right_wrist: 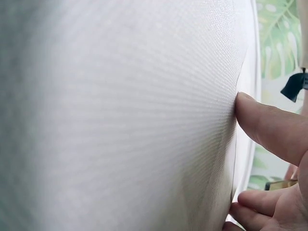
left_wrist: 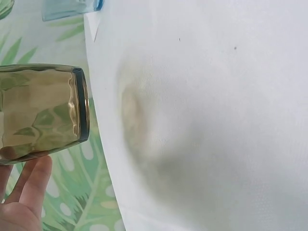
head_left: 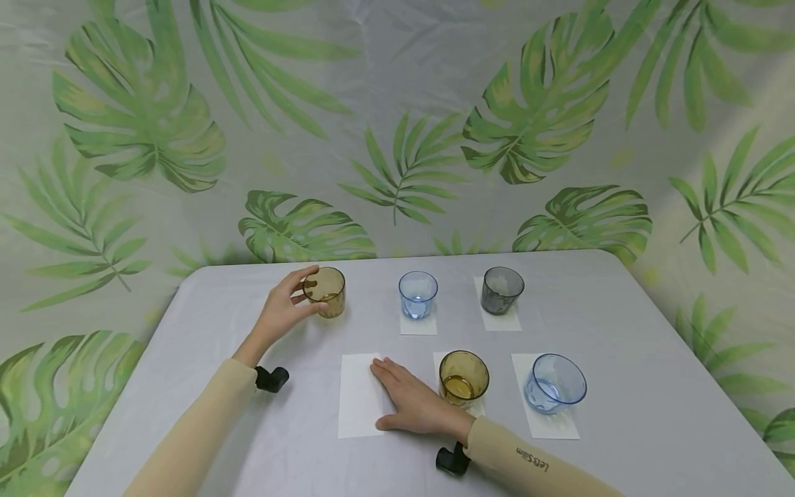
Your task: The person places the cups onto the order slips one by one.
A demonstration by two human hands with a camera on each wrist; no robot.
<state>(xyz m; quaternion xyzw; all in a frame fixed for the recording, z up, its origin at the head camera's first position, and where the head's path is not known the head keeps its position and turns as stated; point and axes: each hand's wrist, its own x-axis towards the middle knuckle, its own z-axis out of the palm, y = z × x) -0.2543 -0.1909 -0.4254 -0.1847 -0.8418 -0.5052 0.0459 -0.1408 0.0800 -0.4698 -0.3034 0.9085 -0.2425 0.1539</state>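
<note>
At the back left of the table, my left hand (head_left: 281, 310) grips an amber glass (head_left: 333, 304), fingers on its far side and thumb on its near side. The left wrist view shows that amber glass (left_wrist: 38, 113) raised over the white cloth, its shadow below. My right hand (head_left: 417, 400) lies with fingers extended on the right edge of a white paper sheet (head_left: 357, 407). In the right wrist view its thumb (right_wrist: 269, 122) presses at the sheet's edge. Beside the right hand, a second amber glass (head_left: 464, 376) stands on another sheet, partly hidden by that hand.
A wide blue glass (head_left: 555, 386) stands on a sheet at the front right. Toward the back, a small blue glass (head_left: 418, 297) and a grey glass (head_left: 502, 293) each stand on paper. Behind the white table (head_left: 640, 386) hangs a leaf-patterned cloth (head_left: 422, 76).
</note>
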